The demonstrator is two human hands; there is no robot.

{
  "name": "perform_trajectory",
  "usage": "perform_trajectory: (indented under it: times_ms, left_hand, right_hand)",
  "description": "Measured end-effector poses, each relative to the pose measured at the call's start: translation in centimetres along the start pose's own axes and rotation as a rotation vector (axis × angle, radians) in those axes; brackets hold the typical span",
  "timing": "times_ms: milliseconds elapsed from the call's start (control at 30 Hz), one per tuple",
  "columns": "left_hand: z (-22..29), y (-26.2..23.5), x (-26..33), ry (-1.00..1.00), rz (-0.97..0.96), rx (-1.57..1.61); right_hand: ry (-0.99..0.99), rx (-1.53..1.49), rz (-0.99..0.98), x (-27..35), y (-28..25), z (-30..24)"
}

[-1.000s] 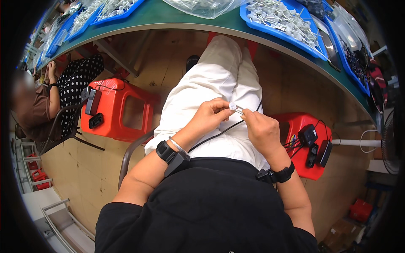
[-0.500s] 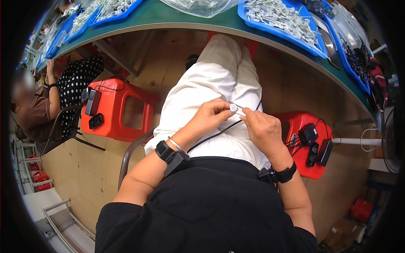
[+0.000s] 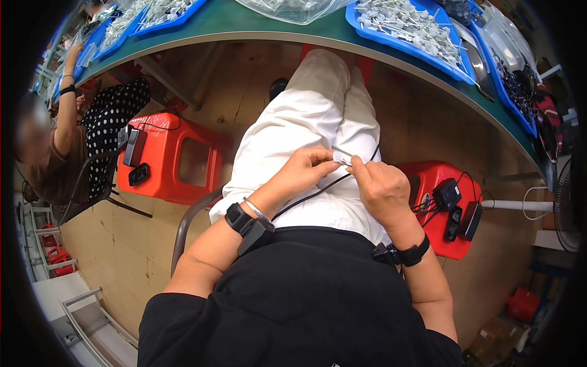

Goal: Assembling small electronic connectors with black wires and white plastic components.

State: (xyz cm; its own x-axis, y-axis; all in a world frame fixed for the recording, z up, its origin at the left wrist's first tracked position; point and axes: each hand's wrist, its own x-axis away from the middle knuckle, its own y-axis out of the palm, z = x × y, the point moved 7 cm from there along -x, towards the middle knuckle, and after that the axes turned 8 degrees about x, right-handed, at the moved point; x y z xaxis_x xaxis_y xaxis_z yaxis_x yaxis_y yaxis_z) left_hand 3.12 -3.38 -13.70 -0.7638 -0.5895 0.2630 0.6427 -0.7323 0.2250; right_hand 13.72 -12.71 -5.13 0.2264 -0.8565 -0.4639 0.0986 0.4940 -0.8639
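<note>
The left hand (image 3: 307, 169) and right hand (image 3: 382, 188) are pinching a white piece (image 3: 342, 159), which is now showing nearer the right fingertips, suggesting its handling is progressing.

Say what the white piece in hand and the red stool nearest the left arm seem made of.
White piece: probably plastic, smooth and pale, but too small to be sure. Red stool: likely moulded plastic, glossy, from its highlights and rounded edges.

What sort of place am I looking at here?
Probably a workshop or small factory room. Blue trays heaped with small white parts lie on a green table, another person sits near the table at the left, and the left hand pinches a small white piece.
</note>
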Motion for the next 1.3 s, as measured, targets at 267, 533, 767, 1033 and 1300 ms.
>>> perform_trajectory:
  times_ms: [267,533,767,1033,1300]
  left_hand:
    - [0.7,0.0,0.1,0.054,-0.013,0.060]
    - [1.2,-0.3,-0.1,0.222,0.040,-0.058]
    - [1.7,-0.6,0.0,0.326,0.084,-0.205]
    - [2.3,-0.3,0.3,0.373,0.109,-0.340]
    - [2.5,0.1,0.4,0.389,0.075,-0.389]
  right_hand:
    - [-0.008,-0.047,0.070,0.1,-0.2,-0.2]
    - [0.161,-0.285,0.032,0.2,-0.4,1.1]
    - [0.257,-0.439,-0.058,0.2,0.1,1.5]
    - [0.353,-0.514,-0.181,0.7,1.1,2.0]
    - [0.427,-0.571,-0.313,1.2,1.9,2.5]
